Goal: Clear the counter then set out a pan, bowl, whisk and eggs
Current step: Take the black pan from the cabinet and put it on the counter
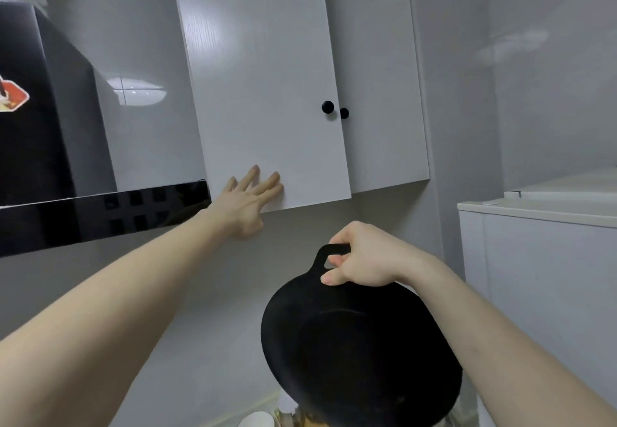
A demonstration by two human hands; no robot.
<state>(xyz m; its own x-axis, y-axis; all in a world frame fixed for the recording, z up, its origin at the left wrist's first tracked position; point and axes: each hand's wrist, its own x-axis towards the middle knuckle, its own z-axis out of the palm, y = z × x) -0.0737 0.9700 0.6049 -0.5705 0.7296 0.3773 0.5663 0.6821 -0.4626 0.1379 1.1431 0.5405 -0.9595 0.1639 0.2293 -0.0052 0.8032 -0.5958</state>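
A black round pan [360, 356] hangs in front of the wall at lower centre, held by its short looped handle. My right hand [364, 256] is shut on that handle from above. My left hand [248, 197] is raised with fingers spread and lies flat against the lower edge of the left door of a white wall cupboard [267, 75]. That door stands slightly proud of the right door. No bowl, whisk or eggs can be made out.
Two black knobs [328, 107] sit where the cupboard doors meet. A black extractor hood [50, 159] juts out at left. A white fridge [541, 276] stands at right. Some white items [257, 420] show at the bottom edge under the pan.
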